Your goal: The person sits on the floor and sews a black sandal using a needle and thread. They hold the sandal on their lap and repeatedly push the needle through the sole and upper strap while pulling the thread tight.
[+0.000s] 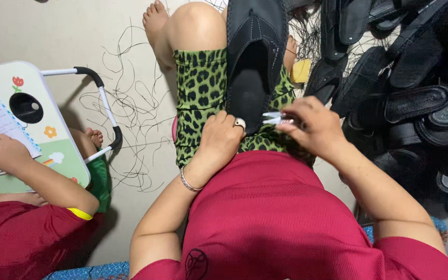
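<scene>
Here we see black slipper (252,57) on lap, heel under left hand (223,136), fingers closed on it; right hand (312,124) pinches small white clipper (275,119). Loose cut threads (130,98) beyond left hand; slipper pile (410,88) beyond right, so trimming midway.

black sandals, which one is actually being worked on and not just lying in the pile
The black sandal lying along the person's leopard-print lap. The left hand steadies its near end and the right hand holds small white snips at it; the other sandals lie heaped on the floor, untouched.

A matt black slipper (255,46) with stitched, leather-like upper is seen at top centre. Small white glossy plastic clippers (275,119) are held beside it. Leopard-print green cloth (200,93) is shown below, over a smooth floor (53,31).
</scene>
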